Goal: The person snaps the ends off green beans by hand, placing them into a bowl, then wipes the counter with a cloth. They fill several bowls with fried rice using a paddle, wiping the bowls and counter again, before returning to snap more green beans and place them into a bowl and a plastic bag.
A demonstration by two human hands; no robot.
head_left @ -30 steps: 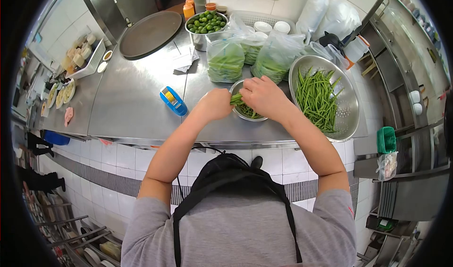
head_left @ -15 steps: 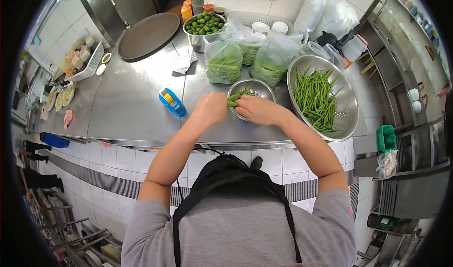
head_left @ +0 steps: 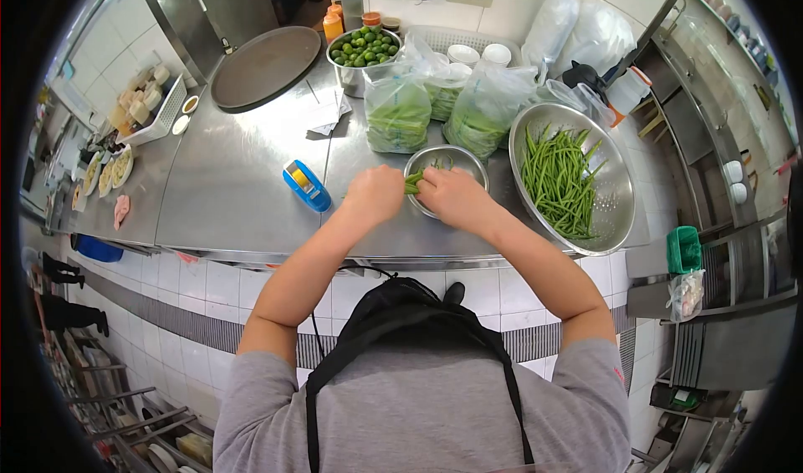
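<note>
Green beans (head_left: 412, 182) stick out between my two hands, over the left side of a small steel bowl (head_left: 478, 170). My left hand (head_left: 376, 193) is closed around the beans, its fingers curled. The fingers of my right hand (head_left: 454, 197) pinch the other end of the same beans, above the bowl. A few bean pieces lie inside the bowl. To the right, a large steel colander (head_left: 617, 193) holds a heap of long green beans (head_left: 559, 180). Plastic bags of cut beans (head_left: 397, 122) stand behind the small bowl.
A blue tape dispenser (head_left: 307, 186) sits on the steel counter (head_left: 226, 193) at left. Behind are a round brown tray (head_left: 266, 67), a pot of green limes (head_left: 364, 48), papers (head_left: 326, 112) and white cups (head_left: 496, 54). A person's dark-clothed legs (head_left: 71, 314) show at far left.
My right hand has turned and drawn its fingers in closer on the beans. My left hand has shifted very slightly. The view has moved a little.
</note>
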